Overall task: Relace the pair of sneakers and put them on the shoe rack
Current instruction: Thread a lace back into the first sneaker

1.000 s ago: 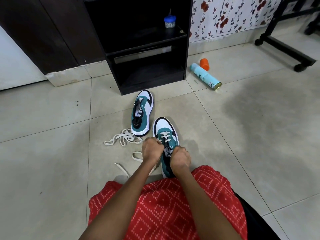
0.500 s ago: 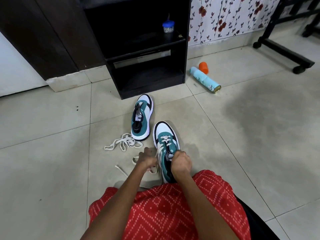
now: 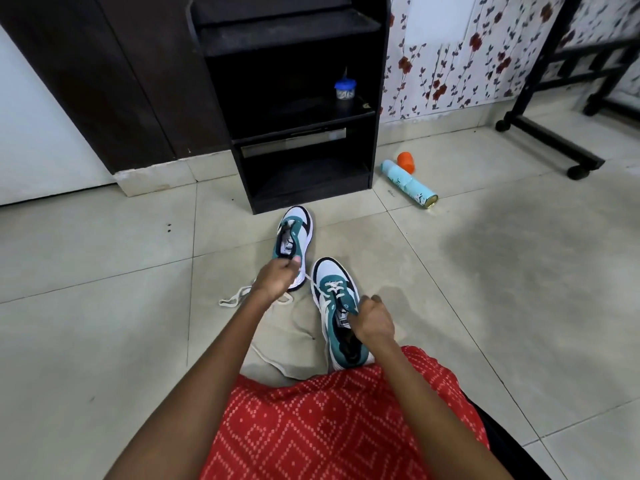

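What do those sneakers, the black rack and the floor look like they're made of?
The near sneaker and far sneaker: teal parts look like matt suede, white parts smooth leather or synthetic; cannot tell which. Rack: probably laminated board, matt black, flat square-edged panels. Floor: likely glazed tile, pale, faint sheen, grout lines.

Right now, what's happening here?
A person sitting on the floor grips one sneaker in each hand. The left hand pinches the heel of the unlaced far sneaker. The right hand holds the near sneaker, which has lace across its front. Another loose lace lies nearby. Neither sneaker is on the shoe rack yet.
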